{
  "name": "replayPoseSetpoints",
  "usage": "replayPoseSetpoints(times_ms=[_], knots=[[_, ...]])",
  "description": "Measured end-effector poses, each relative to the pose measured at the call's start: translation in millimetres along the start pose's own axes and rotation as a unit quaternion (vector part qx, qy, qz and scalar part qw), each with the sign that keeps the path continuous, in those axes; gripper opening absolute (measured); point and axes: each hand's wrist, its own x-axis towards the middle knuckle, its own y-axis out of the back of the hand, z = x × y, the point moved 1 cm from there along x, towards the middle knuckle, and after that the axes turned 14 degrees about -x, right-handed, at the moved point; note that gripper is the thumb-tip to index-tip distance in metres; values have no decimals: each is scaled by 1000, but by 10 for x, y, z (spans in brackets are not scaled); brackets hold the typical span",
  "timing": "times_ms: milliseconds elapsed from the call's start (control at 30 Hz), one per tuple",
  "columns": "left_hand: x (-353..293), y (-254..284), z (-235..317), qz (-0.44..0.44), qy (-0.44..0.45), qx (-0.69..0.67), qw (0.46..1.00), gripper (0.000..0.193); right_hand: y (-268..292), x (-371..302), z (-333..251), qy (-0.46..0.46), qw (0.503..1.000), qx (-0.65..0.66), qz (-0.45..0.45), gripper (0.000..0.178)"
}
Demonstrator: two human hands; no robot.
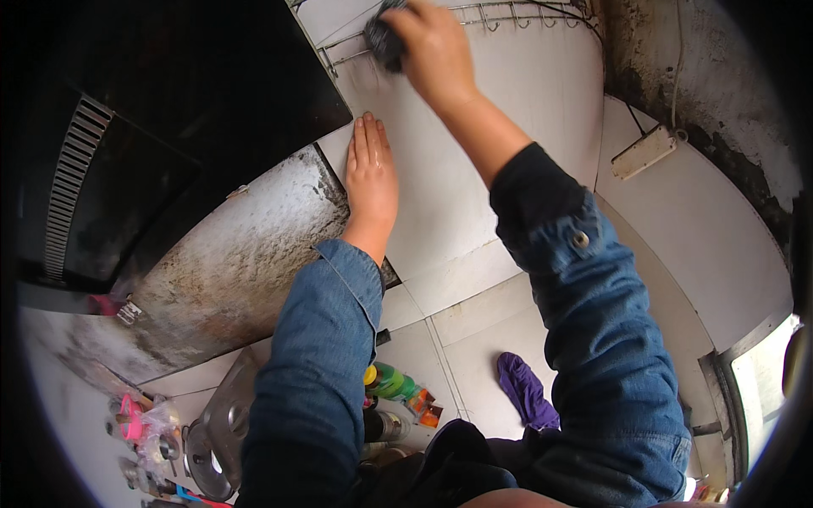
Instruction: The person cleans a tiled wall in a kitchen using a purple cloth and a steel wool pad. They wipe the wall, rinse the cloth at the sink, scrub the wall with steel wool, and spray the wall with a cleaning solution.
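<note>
My left hand (371, 176) lies flat against the white tiled wall (474, 203), fingers stretched out and pointing up, with nothing in it. Higher up, my right hand (440, 59) grips a dark grey, crumpled wad (385, 41) that looks like a scouring pad; its exact kind is hard to make out. The wad is at the wire rack (347, 52), whose rail with hooks runs along the top of the tiles. Just left of my left hand's fingertips is the corner of a large black range hood (203, 93).
A white power strip (644, 152) is fixed on the right wall. Stained bare plaster (254, 254) shows under the hood. Below are green bottles (391, 383), a steel stove (222, 423) and a pink container (131, 416). A purple-covered foot (525, 389) stands at the lower middle.
</note>
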Motion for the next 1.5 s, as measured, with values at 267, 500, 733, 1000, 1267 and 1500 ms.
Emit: replayPoseSetpoints(times_ms=[267, 500, 733, 1000, 1267, 1500], knots=[[-1, -4, -16, 3, -10, -14, 1000, 93, 230, -1485, -446, -210, 960, 48, -180, 62], [-1, -36, -10, 34, -6, -71, 997, 55, 13, -266, -144, -263, 958, 109, -41, 48], [-32, 76, -42, -3, -21, -8, 1000, 58, 168, 441, 18, -249, 961, 87, 77, 46], [-1, 72, 19, -88, 11, -44, 995, 115, 676, -978, 1748, -497, 859, -44, -116, 37], [395, 437, 401, -48, -33, -35, 998, 27, 935, -1077, 2308, -520, 841, -107, -100, 48], [2376, 662, 605, 117, -275, -46, 953, 5, 856, -537, 2408, -364, 918, -131, -80, 36]])
